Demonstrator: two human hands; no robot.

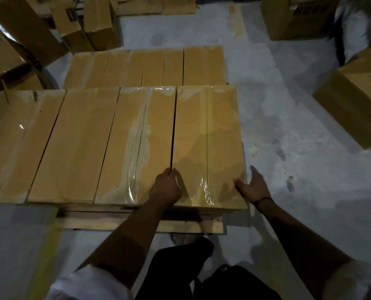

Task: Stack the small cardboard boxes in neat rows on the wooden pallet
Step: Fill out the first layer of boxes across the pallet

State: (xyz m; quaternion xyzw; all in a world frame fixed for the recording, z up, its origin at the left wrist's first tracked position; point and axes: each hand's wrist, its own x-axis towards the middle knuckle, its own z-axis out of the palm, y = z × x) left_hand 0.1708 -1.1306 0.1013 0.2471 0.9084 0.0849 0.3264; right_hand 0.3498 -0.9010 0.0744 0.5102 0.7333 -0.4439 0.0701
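The left hand point(167, 185) curls its fingers into the dark gap at the near left edge of the end box point(206, 137) and grips it. The right hand point(252, 185) is spread with straight fingers at the box's near right corner, thumb on the taped top. In this dim light its palm seems to press the side. The box lies flat between the two hands, last in a row, with its neighbouring boxes point(76, 144) running off past the left hand. All of them sit on the wooden pallet point(137, 224), whose boards show just below the wrists. A farther row point(145, 66) lies beyond the fingertips. Well off past the right hand, a loose box point(357, 100) stands on the floor point(288, 131).
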